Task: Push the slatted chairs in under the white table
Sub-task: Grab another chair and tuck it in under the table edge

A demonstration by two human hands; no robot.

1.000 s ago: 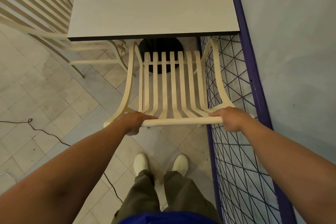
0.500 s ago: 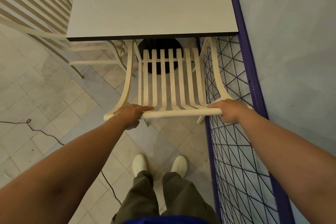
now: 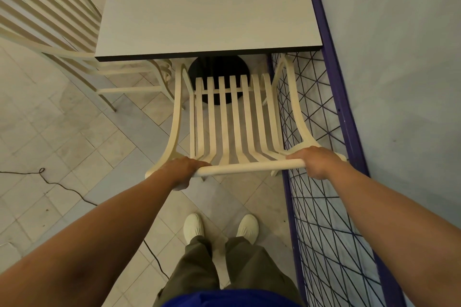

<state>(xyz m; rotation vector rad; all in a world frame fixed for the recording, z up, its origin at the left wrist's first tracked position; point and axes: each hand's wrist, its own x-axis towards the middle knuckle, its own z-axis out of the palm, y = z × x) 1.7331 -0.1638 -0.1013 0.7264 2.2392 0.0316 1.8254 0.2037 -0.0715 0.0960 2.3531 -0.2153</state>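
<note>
At frame centre, slatted chair (image 3: 232, 122): front tucked beneath white table (image 3: 207, 10), top rail nearest me. My left hand (image 3: 183, 169) and right hand (image 3: 315, 161) curl round the rail's two ends.

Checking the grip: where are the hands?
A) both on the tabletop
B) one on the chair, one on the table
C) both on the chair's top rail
C: the left hand and right hand each grip one end of the top rail of the slatted chair.
</note>
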